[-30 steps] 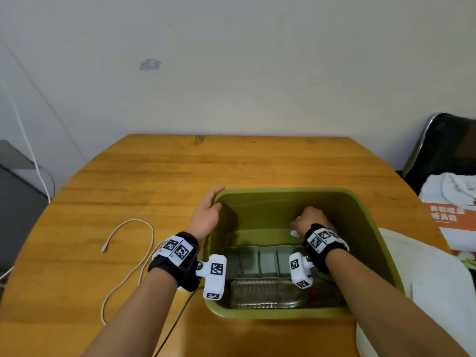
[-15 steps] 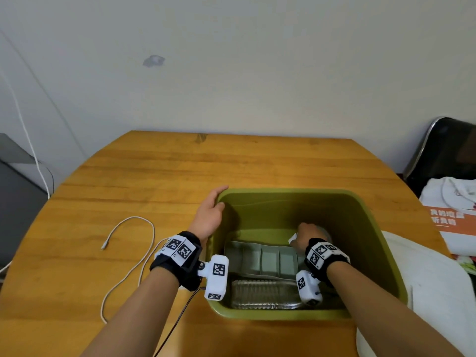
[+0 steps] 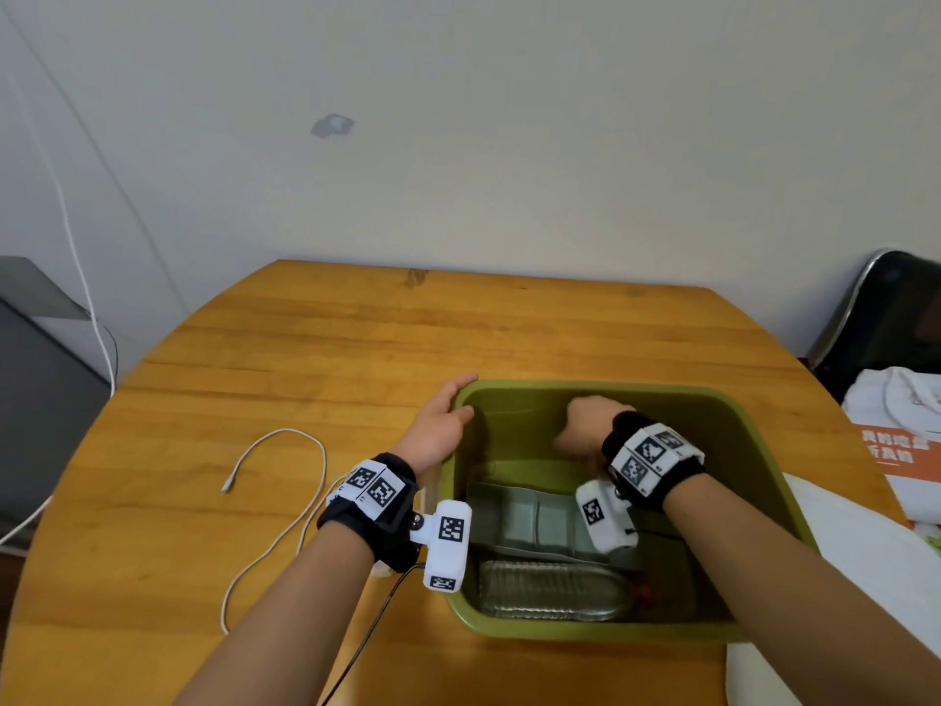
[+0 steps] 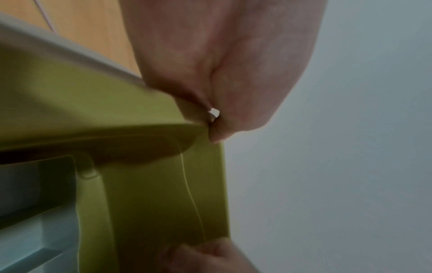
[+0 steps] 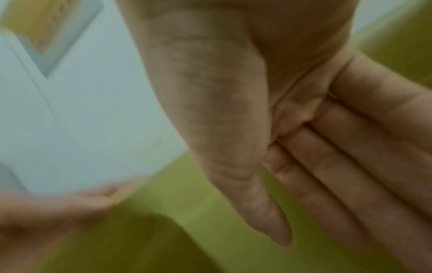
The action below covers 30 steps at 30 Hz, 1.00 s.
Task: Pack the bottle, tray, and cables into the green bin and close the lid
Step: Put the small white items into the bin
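The green bin stands on the wooden table. Inside it a grey-green compartment tray lies on the floor. A clear bottle lies on its side along the near wall. My left hand grips the bin's far-left rim corner, thumb inside, as the left wrist view shows at the rim. My right hand hovers inside the bin above the tray's right end. In the right wrist view the right hand holds nothing, its fingers straight. A white cable and a black cable lie on the table left of the bin.
A white lid lies just right of the bin. Beyond the table's right edge stand a dark chair and a white bag. A grey cabinet stands at the far left. The wall runs behind the table.
My right hand dipped down to the tray's right end and has since risen higher inside the bin, now empty. The left hand has stayed on the rim.
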Each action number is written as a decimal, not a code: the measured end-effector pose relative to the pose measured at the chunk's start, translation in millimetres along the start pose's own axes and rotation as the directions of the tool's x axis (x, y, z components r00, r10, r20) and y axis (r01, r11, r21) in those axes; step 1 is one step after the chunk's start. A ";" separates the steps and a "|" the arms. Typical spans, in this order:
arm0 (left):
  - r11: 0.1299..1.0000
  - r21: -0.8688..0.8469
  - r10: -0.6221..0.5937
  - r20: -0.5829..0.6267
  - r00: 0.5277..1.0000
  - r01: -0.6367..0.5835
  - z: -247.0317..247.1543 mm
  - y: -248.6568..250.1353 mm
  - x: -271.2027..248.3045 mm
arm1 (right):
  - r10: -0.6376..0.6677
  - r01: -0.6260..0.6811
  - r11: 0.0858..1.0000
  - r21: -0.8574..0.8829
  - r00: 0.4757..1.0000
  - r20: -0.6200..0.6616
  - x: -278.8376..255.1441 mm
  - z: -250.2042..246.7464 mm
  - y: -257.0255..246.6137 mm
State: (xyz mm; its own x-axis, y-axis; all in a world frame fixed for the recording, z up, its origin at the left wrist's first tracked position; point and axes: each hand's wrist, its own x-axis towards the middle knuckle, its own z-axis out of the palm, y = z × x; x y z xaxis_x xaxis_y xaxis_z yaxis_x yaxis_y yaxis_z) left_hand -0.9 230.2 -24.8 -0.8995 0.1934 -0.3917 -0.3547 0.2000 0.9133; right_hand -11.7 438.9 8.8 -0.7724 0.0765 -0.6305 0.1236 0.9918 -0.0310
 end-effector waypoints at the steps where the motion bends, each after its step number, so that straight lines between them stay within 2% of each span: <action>1: 1.000 -0.006 -0.007 0.012 1.000 0.007 -4.4 0.7 -1.3 | -0.038 0.038 0.998 0.041 0.999 0.003 -9.2 -12.2 -11.3; 3: 0.998 -0.048 -0.033 0.033 0.999 0.034 -19.3 -1.1 -5.0 | -0.113 0.116 0.990 0.081 0.993 -0.044 -28.1 -36.0 -37.5; 5: 0.993 -0.100 -0.057 0.018 0.998 0.058 -43.8 -8.5 -12.0 | -0.202 0.214 0.974 0.071 0.968 -0.152 -42.5 -53.8 -69.0; 8: 0.976 -0.206 -0.101 -0.121 0.987 0.074 -85.8 -30.4 -21.7 | -0.357 0.375 0.926 0.033 0.904 -0.236 -49.0 -55.4 -122.2; 10: 0.958 -0.276 -0.146 -0.237 0.961 0.078 -113.6 -50.1 -29.6 | -0.453 0.454 0.890 -0.038 0.873 -0.180 -46.5 -41.3 -166.1; 12: 0.946 -0.310 -0.200 -0.320 0.926 0.097 -141.0 -72.9 -40.4 | -0.529 0.515 0.843 -0.157 0.846 -0.069 -38.7 -18.9 -209.4; 15: 0.928 -0.333 -0.292 -0.363 0.885 0.170 -168.4 -108.2 -55.7 | -0.502 0.535 0.780 -0.325 0.845 0.184 -22.1 34.1 -252.0; 17: 0.907 -0.364 -0.347 -0.368 0.863 0.210 -181.8 -129.0 -66.1 | -0.414 0.494 0.742 -0.453 0.869 0.270 -2.5 83.7 -269.1; 20: 0.874 -0.418 -0.408 -0.353 0.842 0.248 -197.0 -152.8 -77.7 | -0.391 0.495 0.665 -0.560 0.869 0.303 3.9 131.3 -271.5; 22: 0.858 -0.446 -0.427 -0.346 0.836 0.254 -202.2 -162.7 -81.4 | -0.370 0.478 0.655 -0.585 0.878 0.303 -1.5 147.6 -265.8; 26: 0.835 -0.485 -0.448 -0.325 0.833 0.259 -209.1 -169.7 -81.2 | -0.282 0.399 0.723 -0.564 0.916 0.287 13.7 169.4 -264.1; 28: 0.830 -0.491 -0.446 -0.301 0.843 0.264 -211.0 -168.4 -79.8 | -0.255 0.377 0.776 -0.505 0.920 0.297 11.8 158.4 -267.4; 30: 0.832 -0.487 -0.443 -0.291 0.848 0.268 -211.3 -164.3 -77.9 | -0.279 0.388 0.791 -0.472 0.917 0.286 8.3 146.5 -269.5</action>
State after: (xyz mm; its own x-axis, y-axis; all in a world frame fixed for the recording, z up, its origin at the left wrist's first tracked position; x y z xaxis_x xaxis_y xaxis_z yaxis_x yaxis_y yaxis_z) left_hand 73.5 -20.7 -120.8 -0.6795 -0.2046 -0.7046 -0.6599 -0.2493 0.7088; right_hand 39.9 157.3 -101.7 -0.5647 -0.2357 -0.7910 -0.4961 0.8628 0.0971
